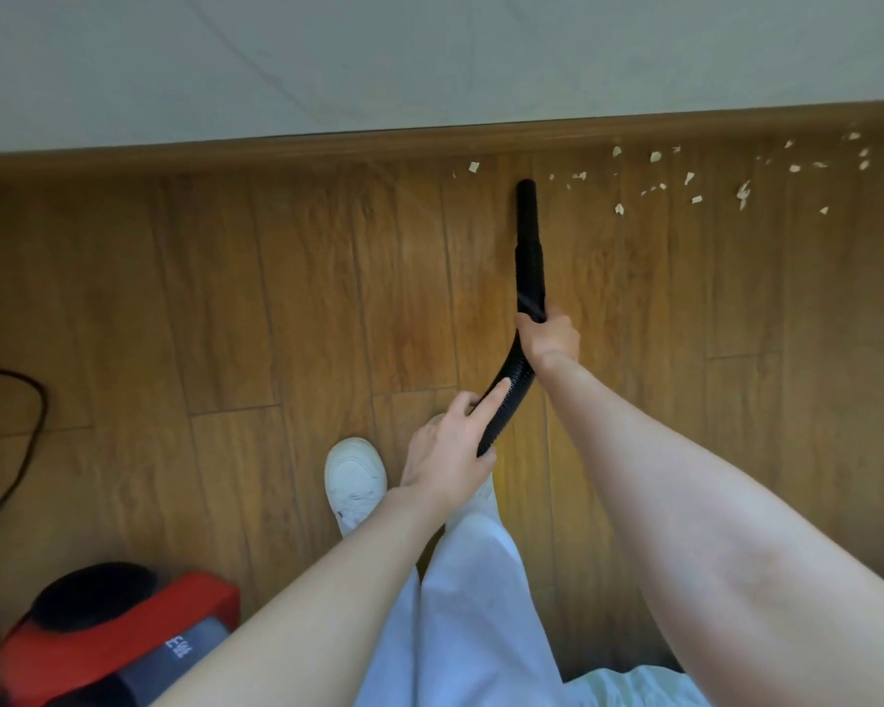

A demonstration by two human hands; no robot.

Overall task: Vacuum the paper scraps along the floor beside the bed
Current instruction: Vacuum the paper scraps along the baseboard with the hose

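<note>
**Both hands on the hose, nozzle at the bed's edge**

The right hand point(549, 339) reached out on a straight arm, fingers wrapped round the black hose point(529, 278) — nozzle tip down on the wooden floor point(225, 298) by the bed frame point(276, 148). The left hand point(450, 451) gripped the hose lower down, forefinger lying along it. Paper scraps point(743, 191) lay scattered right of the nozzle — the red vacuum point(118, 630) sat behind
</note>
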